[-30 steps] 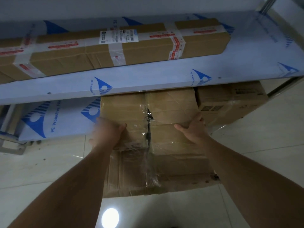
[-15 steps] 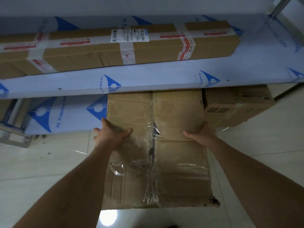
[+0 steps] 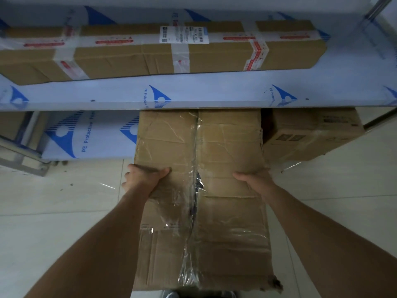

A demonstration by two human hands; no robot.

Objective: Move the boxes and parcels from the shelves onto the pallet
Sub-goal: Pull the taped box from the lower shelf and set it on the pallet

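Note:
A large worn cardboard box (image 3: 227, 143) with torn clear tape down its middle seam sticks out from under the upper shelf toward me. My left hand (image 3: 142, 179) grips its left side, thumb on top and fingers round the edge. My right hand (image 3: 253, 180) grips the right side the same way. The box's far end is hidden under the upper shelf (image 3: 214, 91). A long taped cardboard parcel (image 3: 163, 52) with a white label lies on that upper shelf. A smaller brown box (image 3: 311, 134) sits on the lower level to the right.
Both shelves are covered in white film with blue triangle logos; the lower shelf (image 3: 90, 136) shows to the left. A metal shelf post (image 3: 376, 9) stands at the top right. Pale tiled floor (image 3: 53, 211) lies on both sides of the box.
The large box has slid further out from under the upper shelf toward me, with both hands keeping their grip on its sides.

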